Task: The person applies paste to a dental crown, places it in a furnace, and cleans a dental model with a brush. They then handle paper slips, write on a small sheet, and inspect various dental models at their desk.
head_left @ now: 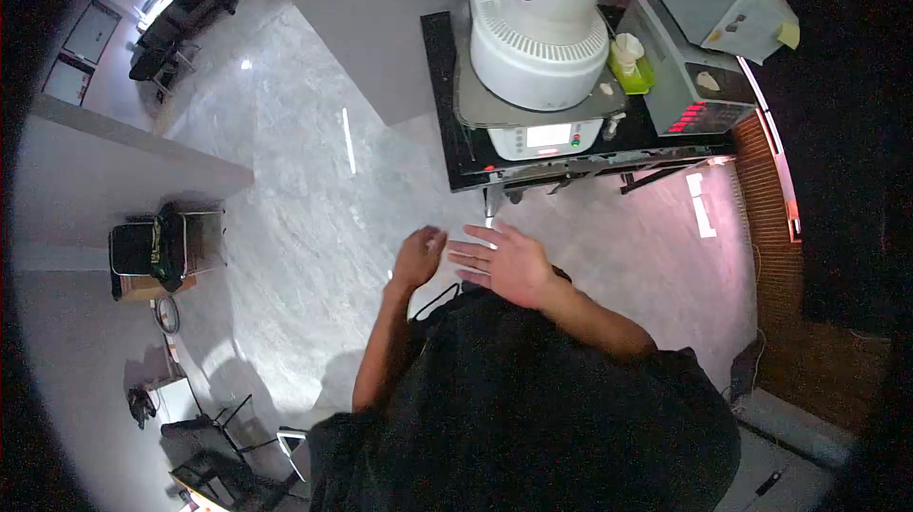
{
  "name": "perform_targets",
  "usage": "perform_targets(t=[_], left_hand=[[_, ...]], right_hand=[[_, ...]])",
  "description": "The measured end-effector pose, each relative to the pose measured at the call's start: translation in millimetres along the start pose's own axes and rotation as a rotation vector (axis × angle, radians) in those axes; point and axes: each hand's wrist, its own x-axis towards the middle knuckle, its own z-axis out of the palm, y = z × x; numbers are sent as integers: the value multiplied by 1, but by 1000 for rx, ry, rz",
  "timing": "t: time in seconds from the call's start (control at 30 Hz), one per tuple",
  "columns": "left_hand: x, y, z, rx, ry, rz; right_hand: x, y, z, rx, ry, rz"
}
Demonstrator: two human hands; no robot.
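My right hand [514,267] is held out in front of my body, its fingers spread and pointing left, with nothing in it. Just left of it, a small gap apart, is my left hand [418,257]. Its fingers curl inward, and no object shows in them. Both hands are in the air over the floor, in front of my black top [542,407]. Beyond them stands a white machine [537,60] with a lit display panel [549,136], out of contact with either hand.
The machine rests on a black table [440,98]. Beside it are a green container [635,77] and a grey box-shaped device [680,75] with red lights. A chair [143,248] stands by the left wall, and another dark chair [204,445] is at lower left. Wooden slats [766,217] line the right.
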Motion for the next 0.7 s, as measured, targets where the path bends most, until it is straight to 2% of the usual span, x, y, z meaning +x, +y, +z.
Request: perform_targets(t=[0.07, 0.1, 0.13, 0.17, 0.2, 0.23, 0.3, 0.4, 0.47, 0.53, 0.57, 0.6, 0.63, 0.7], left_hand=[[-40, -45, -51, 127, 1, -92], [-64, -65, -73, 81, 60, -103], [-87, -70, -94, -90, 144, -205], [-111, -68, -117, -99, 209, -281], [-133, -94, -130, -146, 293, -286], [-154, -93, -147, -159, 362, -334], [-189, -105, -170, -177, 533, -383], [-214, -102, -216, -225, 770, -365], [-229, -80, -260, -245, 925, -284], [-253, -49, -323, -164, 1067, -80], [-266, -6, -360, -76, 1156, 57], [-281, 21, -393, 170, 1270, 207], [-299, 43, -427, 202, 1383, 354], [-337, 109, -479, 391, 1571, 507]], right_hand=[[34, 15, 21, -245, 35, 29], [52, 21, 39, -264, 118, 74], [67, 28, 47, -276, 111, 90], [85, 35, 55, -295, 95, 112], [103, 43, 67, -319, 74, 137], [114, 48, 86, -359, 121, 159], [134, 55, 109, -372, 61, 195], [166, 59, 127, -319, -30, 235], [181, 46, 160, -404, -136, 124], [182, 21, 232, -517, -248, -131], [182, 2, 271, -628, -419, -327], [182, -15, 310, -767, -594, -576], [183, -27, 349, -848, -728, -790], [183, -39, 429, -1002, -961, -1203]])
